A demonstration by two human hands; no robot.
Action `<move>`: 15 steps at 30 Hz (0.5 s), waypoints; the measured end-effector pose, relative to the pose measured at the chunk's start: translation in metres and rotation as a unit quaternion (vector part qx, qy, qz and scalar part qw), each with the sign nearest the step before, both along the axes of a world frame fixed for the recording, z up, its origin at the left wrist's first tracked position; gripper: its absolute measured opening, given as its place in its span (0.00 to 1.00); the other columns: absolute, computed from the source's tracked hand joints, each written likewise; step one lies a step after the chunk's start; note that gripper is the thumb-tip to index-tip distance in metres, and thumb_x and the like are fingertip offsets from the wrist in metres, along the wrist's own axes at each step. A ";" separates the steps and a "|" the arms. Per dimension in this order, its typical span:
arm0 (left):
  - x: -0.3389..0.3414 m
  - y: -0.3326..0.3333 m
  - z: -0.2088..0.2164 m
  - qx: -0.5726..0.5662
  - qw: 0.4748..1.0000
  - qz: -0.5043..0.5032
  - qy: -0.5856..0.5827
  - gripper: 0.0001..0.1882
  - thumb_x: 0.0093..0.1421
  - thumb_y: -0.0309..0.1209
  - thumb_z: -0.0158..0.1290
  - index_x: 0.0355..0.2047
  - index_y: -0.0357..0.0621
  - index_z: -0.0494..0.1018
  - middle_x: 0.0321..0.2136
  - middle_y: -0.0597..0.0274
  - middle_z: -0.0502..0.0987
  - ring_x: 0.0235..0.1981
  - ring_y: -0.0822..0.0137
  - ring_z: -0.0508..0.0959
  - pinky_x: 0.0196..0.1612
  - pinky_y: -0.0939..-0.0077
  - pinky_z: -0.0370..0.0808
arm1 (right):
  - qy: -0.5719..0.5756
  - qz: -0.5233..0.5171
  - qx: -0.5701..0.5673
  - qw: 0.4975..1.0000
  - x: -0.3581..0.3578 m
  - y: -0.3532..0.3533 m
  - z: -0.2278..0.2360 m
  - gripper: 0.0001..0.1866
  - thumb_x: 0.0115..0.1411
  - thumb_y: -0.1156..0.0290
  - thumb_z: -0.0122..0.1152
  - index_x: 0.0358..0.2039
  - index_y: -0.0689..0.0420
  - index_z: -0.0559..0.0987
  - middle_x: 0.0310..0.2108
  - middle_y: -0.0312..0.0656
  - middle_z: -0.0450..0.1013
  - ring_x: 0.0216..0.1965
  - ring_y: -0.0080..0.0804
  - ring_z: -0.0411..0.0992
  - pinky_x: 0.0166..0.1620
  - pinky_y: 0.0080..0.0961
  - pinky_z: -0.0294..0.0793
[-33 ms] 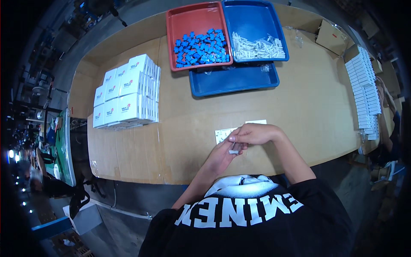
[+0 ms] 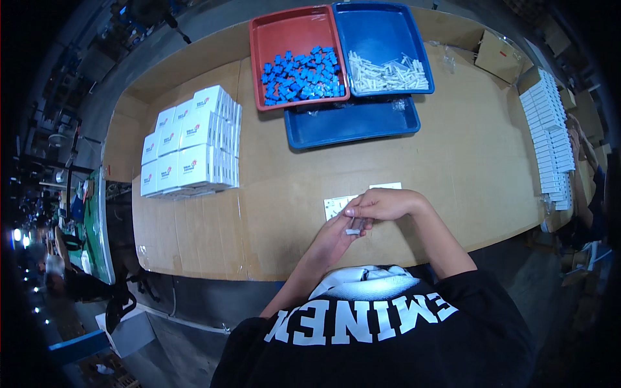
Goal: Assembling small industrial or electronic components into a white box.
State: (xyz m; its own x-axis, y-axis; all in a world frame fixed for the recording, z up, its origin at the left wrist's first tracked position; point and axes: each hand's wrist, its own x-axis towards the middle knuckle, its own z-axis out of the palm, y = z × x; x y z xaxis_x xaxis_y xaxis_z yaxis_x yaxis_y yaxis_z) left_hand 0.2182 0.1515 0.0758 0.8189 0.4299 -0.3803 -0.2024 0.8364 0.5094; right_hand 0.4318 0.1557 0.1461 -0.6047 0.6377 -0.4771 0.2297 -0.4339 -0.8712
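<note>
The left hand (image 2: 331,238) curls its fingers about a small white piece (image 2: 352,231), and the right hand (image 2: 386,204) meets it from 2 o'clock, fingers together (whether these pinch anything, I cannot tell). Taken from the piece, a printed white card (image 2: 334,207) lies near at 10 o'clock, white boxes (image 2: 194,145) stand stacked farther that way, and a red tray (image 2: 294,32) of blue parts (image 2: 304,74) sits at 11.

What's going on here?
A person's left hand and right hand meet over the brown cardboard tabletop, a small white piece between them. White printed cards lie just beyond. Farther off, a red plastic tray holds small blue pieces; a blue plastic tray, white sticks. White boxes stand stacked at the left.
</note>
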 end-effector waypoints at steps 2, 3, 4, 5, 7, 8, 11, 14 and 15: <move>-0.003 -0.001 0.001 0.015 1.000 -0.010 -0.013 0.24 0.79 0.46 0.35 0.62 0.44 0.68 0.51 0.58 0.79 0.45 0.65 0.80 0.51 0.68 0.76 | -0.024 0.004 0.035 0.999 0.006 0.000 -0.002 0.28 0.78 0.53 0.47 0.51 0.69 0.81 0.38 0.44 0.84 0.38 0.24 0.78 0.45 0.24 0.78; -0.003 0.001 0.004 -0.005 0.999 -0.010 -0.032 0.25 0.79 0.47 0.34 0.62 0.43 0.68 0.52 0.58 0.79 0.45 0.65 0.79 0.51 0.68 0.76 | -0.046 0.008 0.062 0.997 0.009 0.002 0.000 0.26 0.77 0.54 0.49 0.51 0.68 0.81 0.39 0.43 0.84 0.40 0.24 0.78 0.45 0.24 0.78; -0.002 0.003 0.007 -0.025 0.998 -0.010 -0.050 0.26 0.79 0.47 0.34 0.63 0.42 0.68 0.52 0.57 0.78 0.44 0.65 0.79 0.51 0.67 0.76 | -0.068 0.013 0.089 0.994 0.012 0.005 0.002 0.25 0.77 0.55 0.51 0.50 0.67 0.82 0.40 0.43 0.84 0.41 0.24 0.79 0.46 0.24 0.78; -0.002 0.004 0.011 -0.018 0.998 -0.014 -0.053 0.26 0.79 0.47 0.34 0.63 0.42 0.68 0.52 0.57 0.78 0.44 0.65 0.79 0.51 0.67 0.76 | -0.071 0.009 0.095 0.993 0.018 0.008 0.000 0.25 0.77 0.55 0.51 0.50 0.67 0.82 0.40 0.43 0.84 0.41 0.24 0.79 0.46 0.24 0.78; -0.002 0.006 0.019 -0.065 0.997 -0.005 -0.041 0.29 0.79 0.49 0.33 0.64 0.40 0.68 0.53 0.56 0.78 0.42 0.66 0.78 0.51 0.67 0.76 | -0.030 -0.104 0.222 0.969 0.034 0.017 -0.002 0.20 0.75 0.59 0.55 0.48 0.65 0.83 0.38 0.40 0.84 0.38 0.24 0.77 0.44 0.26 0.77; -0.002 0.006 0.021 -0.057 0.997 -0.008 -0.044 0.29 0.79 0.49 0.33 0.64 0.40 0.68 0.53 0.56 0.78 0.42 0.66 0.78 0.51 0.67 0.76 | -0.033 -0.106 0.230 0.967 0.044 0.023 0.000 0.20 0.75 0.59 0.55 0.48 0.65 0.83 0.38 0.40 0.84 0.38 0.24 0.77 0.44 0.26 0.77; -0.004 0.005 0.020 -0.076 0.996 -0.004 -0.043 0.30 0.78 0.48 0.35 0.66 0.37 0.67 0.53 0.55 0.78 0.43 0.65 0.77 0.52 0.67 0.75 | -0.157 -0.252 0.268 0.916 0.079 0.048 0.012 0.14 0.71 0.65 0.60 0.45 0.62 0.84 0.38 0.41 0.83 0.36 0.28 0.77 0.44 0.29 0.77; -0.007 0.002 0.019 -0.054 0.998 -0.003 -0.024 0.29 0.78 0.47 0.37 0.66 0.36 0.67 0.54 0.54 0.77 0.44 0.65 0.77 0.52 0.67 0.75 | -0.337 -0.384 0.381 0.771 0.114 0.075 0.017 0.10 0.66 0.67 0.63 0.41 0.58 0.85 0.36 0.46 0.83 0.39 0.40 0.80 0.46 0.34 0.78; -0.007 0.002 0.021 -0.052 0.998 -0.005 -0.030 0.28 0.78 0.46 0.38 0.66 0.35 0.66 0.55 0.53 0.77 0.45 0.64 0.77 0.53 0.67 0.75 | -0.358 -0.432 0.372 0.740 0.127 0.083 0.019 0.09 0.64 0.68 0.63 0.40 0.57 0.85 0.37 0.47 0.83 0.41 0.44 0.80 0.47 0.36 0.78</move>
State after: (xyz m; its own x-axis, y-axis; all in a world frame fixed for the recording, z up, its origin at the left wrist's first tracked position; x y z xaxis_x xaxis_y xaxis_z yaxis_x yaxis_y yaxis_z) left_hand 0.2115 0.1532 0.0972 0.8454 0.3825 -0.3727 -0.2213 0.8860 0.4074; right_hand 0.5583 0.2385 0.1650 0.4188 0.8862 0.1983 0.6644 -0.1503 -0.7321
